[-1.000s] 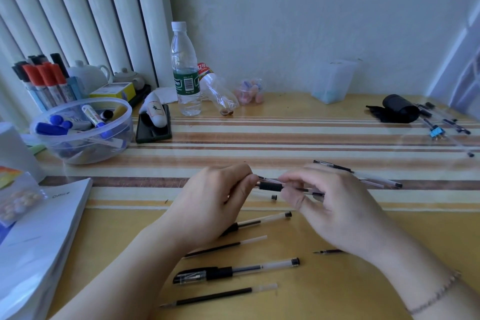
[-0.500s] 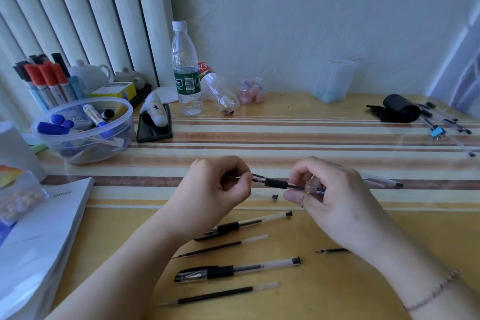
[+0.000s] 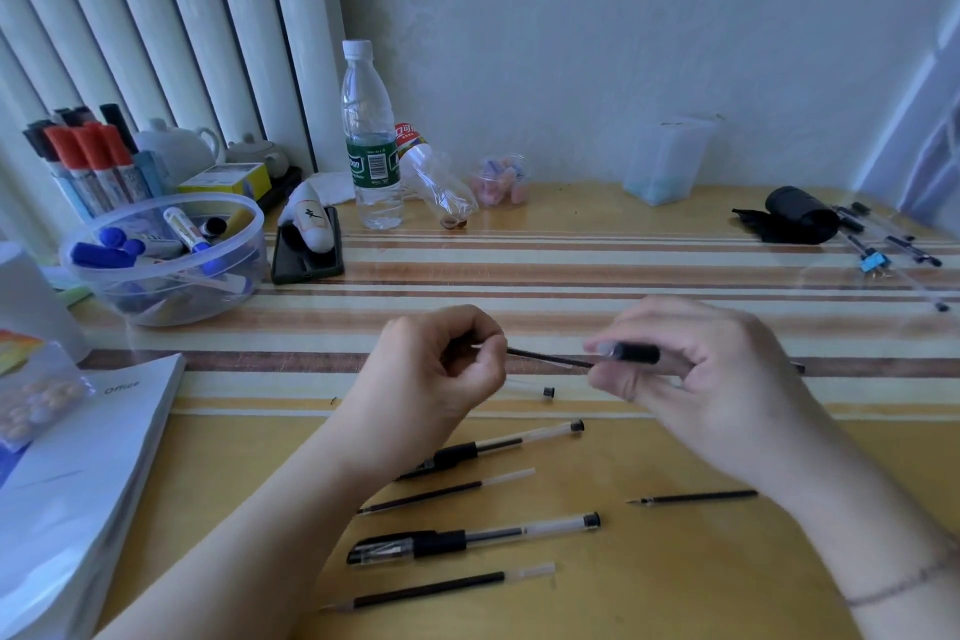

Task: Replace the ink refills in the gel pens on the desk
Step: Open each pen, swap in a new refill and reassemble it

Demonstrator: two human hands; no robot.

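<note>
Two bare forearms are seen, with no sleeves in view on either. The left hand (image 3: 431, 369) is without rings or other ornament. A thin, dark, chain-like bracelet (image 3: 904, 585) is worn at the wrist behind the right hand (image 3: 711, 379). No gloves are worn.

1. Left hand (image 3: 441, 369) pinches the end of a thin black refill (image 3: 545, 359), held above the desk (image 3: 675, 577).
2. Right hand (image 3: 701, 379) grips the pen barrel (image 3: 636, 353); the refill's other end meets the barrel mouth.
3. On the desk below: two gel pens (image 3: 467, 538) and three loose refills (image 3: 696, 497).
4. Small black end cap (image 3: 548, 391) lies between the hands.
</note>
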